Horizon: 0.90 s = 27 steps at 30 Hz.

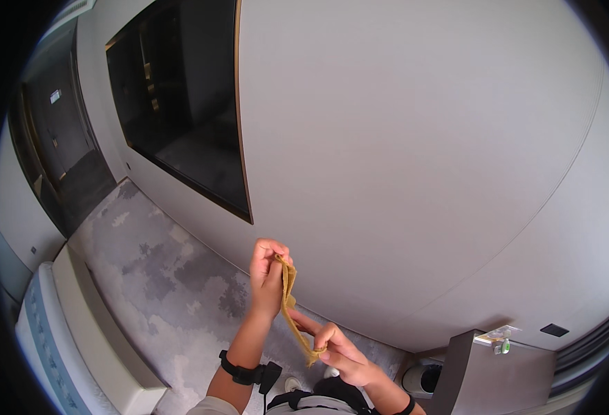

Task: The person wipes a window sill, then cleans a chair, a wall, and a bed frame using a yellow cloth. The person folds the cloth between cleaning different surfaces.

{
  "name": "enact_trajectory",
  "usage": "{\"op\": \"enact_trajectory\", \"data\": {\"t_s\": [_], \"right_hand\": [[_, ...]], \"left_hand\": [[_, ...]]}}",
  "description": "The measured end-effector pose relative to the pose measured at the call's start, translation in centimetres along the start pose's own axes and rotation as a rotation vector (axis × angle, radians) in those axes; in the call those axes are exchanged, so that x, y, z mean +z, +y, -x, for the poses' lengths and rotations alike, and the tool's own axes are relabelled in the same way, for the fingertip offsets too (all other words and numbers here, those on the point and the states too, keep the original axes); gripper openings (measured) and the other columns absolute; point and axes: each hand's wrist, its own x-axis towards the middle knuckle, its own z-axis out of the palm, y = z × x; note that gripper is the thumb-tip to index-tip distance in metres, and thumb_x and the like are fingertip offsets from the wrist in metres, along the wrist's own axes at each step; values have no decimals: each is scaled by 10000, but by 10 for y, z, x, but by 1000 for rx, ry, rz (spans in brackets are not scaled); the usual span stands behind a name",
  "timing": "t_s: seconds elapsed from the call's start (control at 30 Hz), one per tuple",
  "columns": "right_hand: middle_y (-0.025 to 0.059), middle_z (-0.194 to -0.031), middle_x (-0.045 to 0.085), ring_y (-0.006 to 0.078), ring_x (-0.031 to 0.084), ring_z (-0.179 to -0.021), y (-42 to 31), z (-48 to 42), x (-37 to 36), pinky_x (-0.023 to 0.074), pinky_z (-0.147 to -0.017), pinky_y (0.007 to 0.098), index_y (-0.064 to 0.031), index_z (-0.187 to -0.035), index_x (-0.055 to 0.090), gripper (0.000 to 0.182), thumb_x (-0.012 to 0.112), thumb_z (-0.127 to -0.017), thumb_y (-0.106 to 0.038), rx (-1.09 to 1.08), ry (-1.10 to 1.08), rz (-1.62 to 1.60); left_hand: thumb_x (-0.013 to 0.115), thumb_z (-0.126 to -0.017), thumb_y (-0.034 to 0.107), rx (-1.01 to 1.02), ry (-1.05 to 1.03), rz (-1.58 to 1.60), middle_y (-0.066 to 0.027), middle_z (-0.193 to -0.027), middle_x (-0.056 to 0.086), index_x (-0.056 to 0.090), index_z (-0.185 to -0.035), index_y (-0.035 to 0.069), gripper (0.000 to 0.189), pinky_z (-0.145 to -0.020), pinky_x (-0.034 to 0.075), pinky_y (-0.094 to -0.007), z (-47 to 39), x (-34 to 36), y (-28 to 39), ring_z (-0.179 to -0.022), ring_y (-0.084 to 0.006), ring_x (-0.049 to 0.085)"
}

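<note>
A mustard-yellow cloth [290, 295] hangs folded into a narrow strip between my two hands, in front of my body. My left hand [270, 275] pinches its upper end between thumb and fingers. Lower and to the right, my right hand [341, 353] grips the other end, with one finger stretched along the cloth. A black strap with a small device [252, 374] sits on my left wrist, and a dark band [407, 405] is on my right wrist.
A wall-mounted black screen [190, 104] is ahead on the left, above patterned carpet [164, 280]. A bed [60, 332] stands at lower left, a dark door [58, 114] beyond. At lower right are a waste bin [416, 379] and a cabinet [512, 378] with small items on it.
</note>
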Motion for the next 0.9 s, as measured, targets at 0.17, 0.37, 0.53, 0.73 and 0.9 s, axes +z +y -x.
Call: {"op": "enact_trajectory", "data": {"t_s": [0.17, 0.37, 0.53, 0.73, 0.9], "right_hand": [[272, -1672, 175, 378, 214, -1535, 37, -30, -5, 130, -1212, 466, -117, -1082, 404, 111, 438, -1055, -220, -46, 27, -222], [274, -1660, 222, 300, 256, -1511, 43, -49, -49, 203, -1172, 385, -119, -1085, 393, 69, 420, -1059, -176, -32, -13, -112], [302, -1576, 384, 265, 407, -1378, 8, -75, -93, 259, -1121, 351, -111, -1052, 391, 79, 427, -1040, -180, 76, 16, -132], [25, -1105, 528, 110, 376, -890, -17, -83, -144, 316, -826, 251, -104, -1071, 440, 74, 455, -1015, -150, 178, 89, -33], [50, -1076, 440, 184, 432, -1033, -12, -89, -177, 336, -974, 307, -83, -1118, 446, 76, 446, -1065, -137, 184, -19, 31]], "left_hand": [[463, -977, -66, -73, -118, 290, -38, -916, 520, 487, -1073, 93, 188, -693, 457, -271, -15, -25, -36, -776, -146, 539], [454, -959, -100, -46, 60, 2, -33, -975, 498, 459, -1167, 122, 304, -702, 476, -269, -34, 8, -48, -782, -137, 555], [612, -944, -86, -52, 77, -86, -29, -1042, 466, 420, -1241, 146, 423, -685, 487, -249, -58, 32, -39, -822, -112, 562], [654, -1006, 140, -49, 106, -304, 22, -700, 518, 584, -823, 50, 215, -553, 391, -235, -76, 46, -72, -679, -54, 517], [431, -1097, 456, -602, -122, -274, -73, -708, 677, 702, -802, -17, 620, -573, 469, -247, -83, 31, -73, -610, -118, 610]]}}
